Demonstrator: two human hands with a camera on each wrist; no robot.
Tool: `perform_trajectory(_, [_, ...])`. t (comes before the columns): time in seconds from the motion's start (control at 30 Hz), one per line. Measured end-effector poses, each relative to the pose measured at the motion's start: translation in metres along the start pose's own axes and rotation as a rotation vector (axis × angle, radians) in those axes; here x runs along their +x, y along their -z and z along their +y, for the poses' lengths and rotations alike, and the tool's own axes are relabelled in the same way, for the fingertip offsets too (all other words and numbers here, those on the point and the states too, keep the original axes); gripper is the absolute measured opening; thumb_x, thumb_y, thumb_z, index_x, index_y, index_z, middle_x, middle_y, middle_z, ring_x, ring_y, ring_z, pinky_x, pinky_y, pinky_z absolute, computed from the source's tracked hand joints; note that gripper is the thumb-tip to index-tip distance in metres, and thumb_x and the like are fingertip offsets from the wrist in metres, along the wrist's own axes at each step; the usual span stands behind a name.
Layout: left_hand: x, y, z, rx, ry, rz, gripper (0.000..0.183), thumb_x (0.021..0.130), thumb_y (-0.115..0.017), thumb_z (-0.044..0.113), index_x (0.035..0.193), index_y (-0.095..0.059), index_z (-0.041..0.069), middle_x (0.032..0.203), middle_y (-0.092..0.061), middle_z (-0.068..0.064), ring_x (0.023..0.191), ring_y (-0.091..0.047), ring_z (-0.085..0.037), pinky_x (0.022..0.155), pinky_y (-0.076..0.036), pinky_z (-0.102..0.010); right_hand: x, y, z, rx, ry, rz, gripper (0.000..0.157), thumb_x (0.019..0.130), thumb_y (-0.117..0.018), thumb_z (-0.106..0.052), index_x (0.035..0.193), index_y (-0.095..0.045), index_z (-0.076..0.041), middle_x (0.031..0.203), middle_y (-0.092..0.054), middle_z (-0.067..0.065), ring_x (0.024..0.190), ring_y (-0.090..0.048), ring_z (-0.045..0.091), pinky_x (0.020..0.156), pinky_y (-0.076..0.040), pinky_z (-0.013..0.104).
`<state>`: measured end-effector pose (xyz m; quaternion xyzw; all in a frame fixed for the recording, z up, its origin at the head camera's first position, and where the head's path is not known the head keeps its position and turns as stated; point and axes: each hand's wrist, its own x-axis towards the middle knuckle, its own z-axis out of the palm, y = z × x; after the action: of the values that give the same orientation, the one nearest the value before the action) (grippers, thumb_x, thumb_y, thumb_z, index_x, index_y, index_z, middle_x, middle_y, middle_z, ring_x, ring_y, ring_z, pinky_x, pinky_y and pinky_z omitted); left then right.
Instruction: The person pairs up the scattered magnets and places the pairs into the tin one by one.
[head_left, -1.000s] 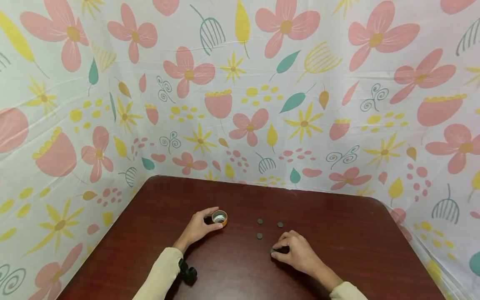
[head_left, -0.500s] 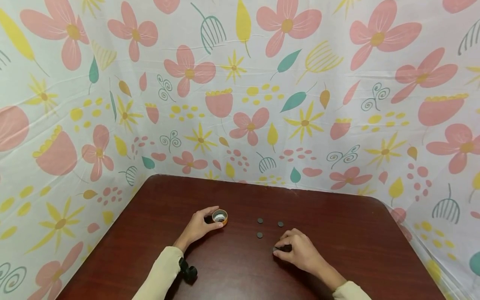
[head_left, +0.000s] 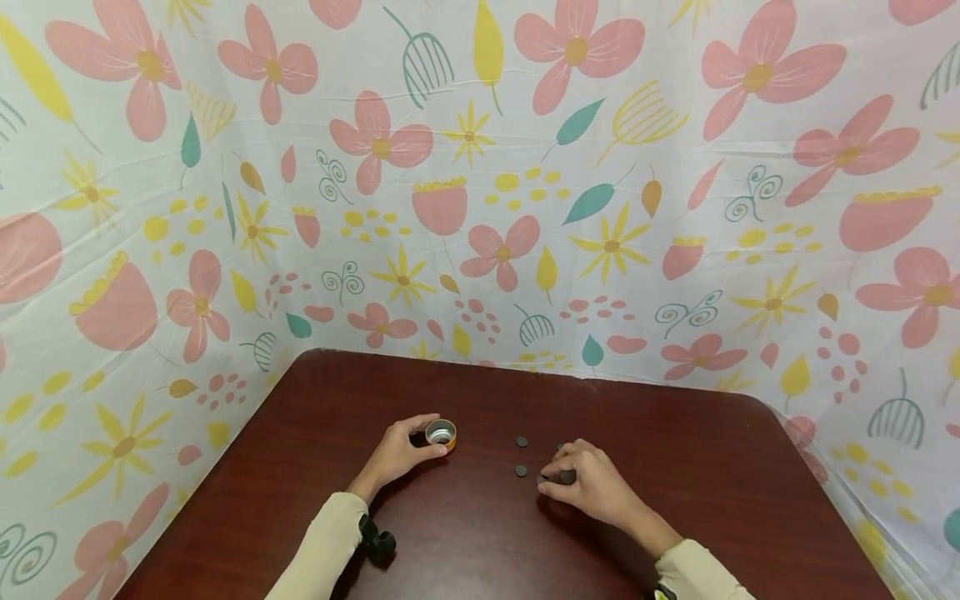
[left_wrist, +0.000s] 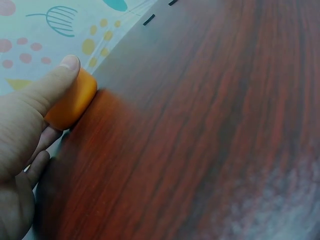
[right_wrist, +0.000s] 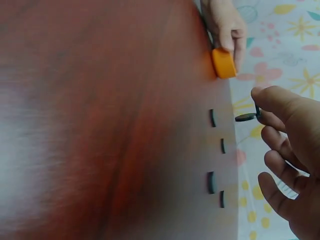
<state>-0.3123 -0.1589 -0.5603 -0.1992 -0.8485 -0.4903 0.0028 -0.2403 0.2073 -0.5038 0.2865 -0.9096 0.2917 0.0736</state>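
Observation:
My left hand [head_left: 400,454] holds a small round cup [head_left: 441,435], orange outside and silver inside, between thumb and fingers on the table. Its mouth faces up, and something dark shows at the bottom. In the left wrist view its orange wall [left_wrist: 75,102] shows beside the thumb. My right hand [head_left: 596,487] pinches dark grey round discs at its fingertips. The right wrist view shows one held disc [right_wrist: 245,117] jutting out flat, with another edge-on by the thumb. Several similar discs lie on the table: one disc [head_left: 521,471], another disc [head_left: 522,442], and others partly behind the right hand.
The dark red-brown wooden table [head_left: 450,533] has a glossy top. A floral cloth [head_left: 465,208] stands along its back and sides. A black device [head_left: 378,546] is strapped at the left wrist.
My right hand has moved up and slightly left with the pinched disc, and a disc now shows between its fingers and palm. The left hand and cup have stayed put.

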Motion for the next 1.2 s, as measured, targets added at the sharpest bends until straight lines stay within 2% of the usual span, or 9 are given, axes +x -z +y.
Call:
perform_trajectory(0.2, [0.001,-0.001,0.000,0.007,-0.012,0.005,0.068,0.087,-0.084,0.034,0.145,-0.059,0.009,0.139,-0.063,-0.002,0.121,-0.061,-0.023,0.100,-0.050,-0.047,0.022,0.001,-0.003,0.061,0.040,0.019,0.013,0.083,-0.088,-0.025,0.095,-0.084,-0.021,0.092,-0.066,-0.017,0.086,-0.054,0.005,0.065,-0.048,0.024])
perform_trajectory(0.33, [0.000,-0.001,0.000,0.007,0.005,0.005,0.068,0.086,-0.084,0.034,0.145,-0.059,0.010,0.140,-0.063,-0.001,0.122,-0.060,-0.022,0.101,-0.049,-0.047,0.037,-0.002,-0.003,0.092,0.089,0.035,0.014,0.083,-0.088,-0.028,0.096,-0.084,-0.024,0.096,-0.067,-0.017,0.090,-0.057,0.005,0.069,-0.051,0.026])
perform_trajectory(0.53, [-0.001,-0.001,0.001,0.003,-0.003,0.004,0.068,0.088,-0.083,0.034,0.146,-0.058,0.009,0.141,-0.062,-0.004,0.124,-0.060,-0.025,0.101,-0.049,-0.049,0.059,-0.009,-0.003,0.181,0.133,0.036,0.018,0.085,-0.085,-0.033,0.099,-0.083,-0.022,0.098,-0.068,-0.013,0.090,-0.063,0.017,0.072,-0.055,0.038])
perform_trajectory(0.63, [-0.001,-0.001,0.001,-0.001,0.014,0.003,0.069,0.087,-0.083,0.035,0.146,-0.058,0.010,0.141,-0.062,-0.002,0.125,-0.059,-0.023,0.103,-0.048,-0.049,0.072,-0.015,-0.004,0.206,0.149,0.034,0.020,0.087,-0.084,-0.032,0.100,-0.083,-0.018,0.098,-0.069,-0.011,0.089,-0.063,0.021,0.070,-0.055,0.036])
perform_trajectory(0.73, [-0.001,-0.001,0.001,-0.003,0.024,0.005,0.070,0.086,-0.084,0.036,0.146,-0.058,0.010,0.140,-0.063,-0.001,0.125,-0.060,-0.022,0.103,-0.048,-0.049,0.085,-0.022,-0.006,0.203,0.163,0.030,0.020,0.087,-0.084,-0.032,0.100,-0.084,-0.017,0.098,-0.070,-0.011,0.090,-0.062,0.015,0.070,-0.054,0.032])
perform_trajectory(0.83, [0.000,-0.001,0.000,-0.002,0.024,0.009,0.069,0.086,-0.083,0.036,0.145,-0.058,0.011,0.139,-0.063,-0.001,0.124,-0.060,-0.021,0.103,-0.048,-0.048,0.098,-0.029,-0.009,0.200,0.179,0.024,0.021,0.086,-0.085,-0.031,0.100,-0.084,-0.016,0.097,-0.071,-0.010,0.093,-0.061,0.010,0.074,-0.054,0.032])
perform_trajectory(1.03, [0.002,0.000,0.000,-0.006,0.024,0.007,0.069,0.086,-0.084,0.035,0.145,-0.059,0.009,0.138,-0.065,-0.003,0.123,-0.061,-0.022,0.104,-0.047,-0.049,0.123,-0.042,-0.018,0.223,0.162,0.008,0.020,0.087,-0.084,-0.030,0.100,-0.084,-0.016,0.096,-0.072,-0.009,0.093,-0.062,0.011,0.079,-0.055,0.037])
perform_trajectory(1.2, [0.001,0.000,0.000,-0.027,0.025,-0.003,0.069,0.087,-0.083,0.036,0.145,-0.058,0.009,0.137,-0.065,-0.004,0.124,-0.060,-0.024,0.103,-0.048,-0.050,0.139,-0.056,-0.023,0.257,0.123,-0.020,0.019,0.088,-0.083,-0.028,0.103,-0.083,-0.016,0.097,-0.072,-0.011,0.093,-0.062,0.009,0.079,-0.054,0.032])
